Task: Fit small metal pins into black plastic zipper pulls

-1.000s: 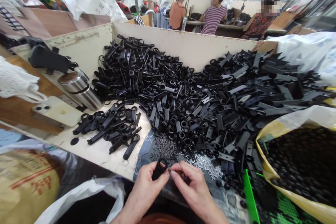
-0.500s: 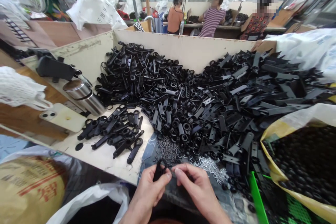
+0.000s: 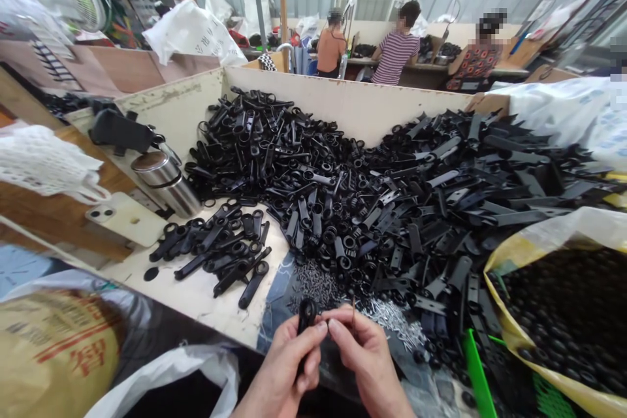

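My left hand [image 3: 287,366] is shut on a black plastic strap-shaped part with a ring end [image 3: 307,317], which stands upright above my fingers. My right hand [image 3: 365,356] is just to its right, pinching a thin pin [image 3: 353,307] between finger and thumb. The pin and the part look slightly apart. Under my hands lie a dark heap of small screws [image 3: 313,287] and a silver heap of pins [image 3: 392,323]. Beyond them rises a large pile of similar black plastic parts [image 3: 343,209]. A smaller group of these parts [image 3: 215,248] lies on the cream board to the left.
A cream-walled bin [image 3: 343,101] holds the pile. A steel flask [image 3: 164,183] and a phone [image 3: 125,219] sit left of it. A yellow-edged sack of black round pieces [image 3: 553,313] is at right. Several co-workers [image 3: 394,52] sit at a bench behind.
My hands have moved apart. The black part now stands more upright in my left hand, and the pin shows in my right fingers. The whole view has shifted slightly as my head moved.
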Tool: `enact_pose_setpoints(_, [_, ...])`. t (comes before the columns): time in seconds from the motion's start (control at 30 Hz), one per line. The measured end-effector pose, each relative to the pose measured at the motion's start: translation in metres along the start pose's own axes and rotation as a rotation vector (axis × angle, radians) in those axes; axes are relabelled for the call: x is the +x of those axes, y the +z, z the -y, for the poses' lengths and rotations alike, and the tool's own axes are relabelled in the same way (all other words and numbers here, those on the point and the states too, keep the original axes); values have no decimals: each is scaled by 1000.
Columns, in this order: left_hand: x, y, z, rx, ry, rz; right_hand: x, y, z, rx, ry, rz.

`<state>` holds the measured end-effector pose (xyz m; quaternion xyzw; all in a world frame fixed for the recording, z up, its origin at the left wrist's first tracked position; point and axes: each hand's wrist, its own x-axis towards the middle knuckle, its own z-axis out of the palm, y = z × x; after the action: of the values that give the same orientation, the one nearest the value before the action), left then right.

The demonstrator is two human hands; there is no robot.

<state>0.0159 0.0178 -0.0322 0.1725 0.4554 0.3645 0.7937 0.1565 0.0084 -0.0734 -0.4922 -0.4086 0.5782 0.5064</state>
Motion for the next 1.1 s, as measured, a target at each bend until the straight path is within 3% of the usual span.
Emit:
enact_pose_setpoints(0.3, [2,-6,0,416,263,-90,-5,-2,13,-119,-85,-60])
enact_pose_setpoints(0.5, [-2,-6,-3,495,305,-128,-7,-4,24,-368,-261,-39])
enact_pose_setpoints(0.7, [-3,-8,-3,641,299,-73,-6,-3,29,-355,-291,-3])
enact_pose_setpoints(0.8, [7,-8,-1,594,250,-69,-2,-1,26,-408,-325,8])
enact_pose_setpoints(0.87, [13,-8,-1,578,245,-122,2,-2,23,-422,-322,-45])
enact_pose_setpoints(0.93, [14,-11,-2,639,329,-217,4,-9,21,-432,-303,-148])
enact_pose_setpoints(1.03, [6,-23,0,852,516,-318,0,-30,24,-423,-245,-307])
enact_pose_setpoints(1.1, [-4,-32,5,1051,593,-316,-7,-45,28,-400,-185,-358])
